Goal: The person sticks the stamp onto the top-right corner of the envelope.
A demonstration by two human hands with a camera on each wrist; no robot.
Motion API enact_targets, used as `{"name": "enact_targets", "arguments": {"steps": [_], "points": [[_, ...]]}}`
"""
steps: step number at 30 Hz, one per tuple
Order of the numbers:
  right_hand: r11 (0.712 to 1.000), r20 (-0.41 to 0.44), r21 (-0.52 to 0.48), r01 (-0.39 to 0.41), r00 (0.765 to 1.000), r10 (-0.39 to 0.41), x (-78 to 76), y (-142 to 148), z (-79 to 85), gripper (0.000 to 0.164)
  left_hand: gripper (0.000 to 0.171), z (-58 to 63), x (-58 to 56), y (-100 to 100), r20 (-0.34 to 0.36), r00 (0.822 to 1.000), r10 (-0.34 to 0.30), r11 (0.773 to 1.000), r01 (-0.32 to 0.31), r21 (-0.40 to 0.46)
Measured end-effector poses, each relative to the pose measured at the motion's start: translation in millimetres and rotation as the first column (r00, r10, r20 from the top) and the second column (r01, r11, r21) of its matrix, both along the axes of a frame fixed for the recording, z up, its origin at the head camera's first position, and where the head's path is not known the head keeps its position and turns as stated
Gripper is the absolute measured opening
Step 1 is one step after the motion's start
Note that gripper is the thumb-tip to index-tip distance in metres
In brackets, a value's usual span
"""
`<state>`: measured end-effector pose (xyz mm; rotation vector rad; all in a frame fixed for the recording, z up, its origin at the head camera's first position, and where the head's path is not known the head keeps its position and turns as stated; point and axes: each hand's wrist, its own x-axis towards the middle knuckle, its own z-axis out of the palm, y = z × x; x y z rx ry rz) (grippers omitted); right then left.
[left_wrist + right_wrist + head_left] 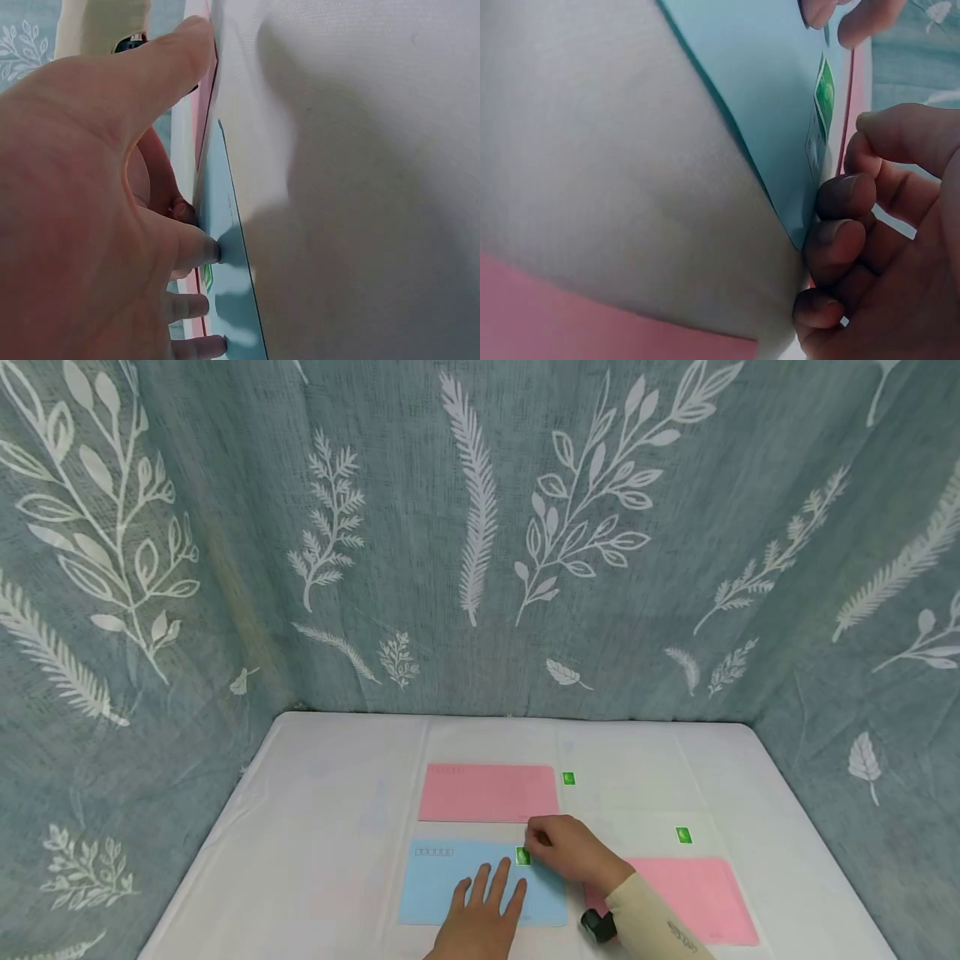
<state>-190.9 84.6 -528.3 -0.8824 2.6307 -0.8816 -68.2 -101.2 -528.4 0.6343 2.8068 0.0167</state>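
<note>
A light blue envelope (427,889) lies on the white table in front of me, a row of small printed boxes at its upper left. My left hand (483,918) rests on it with straight, spread fingers. Near the envelope's upper right corner is a green stamp (522,856), also seen in the right wrist view as a stamp (825,96) beside a printed square. Beside that corner, my right hand (573,852) has its fingers curled and thumb tip against the index finger. Nothing shows between those fingertips.
A pink envelope (487,793) lies behind the blue one, and another pink envelope (705,897) is at the right, partly under the right sleeve. Two loose green stamps, a far stamp (569,778) and a right stamp (683,835), lie on the table (300,852).
</note>
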Motion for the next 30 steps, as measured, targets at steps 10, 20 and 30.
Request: {"name": "enact_targets", "arguments": {"steps": [10,20,30], "points": [[0.998,0.047,-0.06,0.013,0.999,-0.01,-4.6,7,-4.3,0.024,0.09,21.0,-19.1,0,-0.126,0.991,0.041,0.981,-0.016,0.192],[0.996,0.081,-0.08,0.032,0.996,-0.025,2.5,12,-15.3,0.026,0.067,0.8,-96.2,-11,-0.086,0.993,0.079,0.979,-0.061,0.194],[0.991,0.063,-0.131,0.035,0.998,-0.027,-8.1,12,1.5,0.024,0.063,-4.6,-112.1,-2,-0.037,0.997,0.075,0.981,-0.067,0.183]]}}
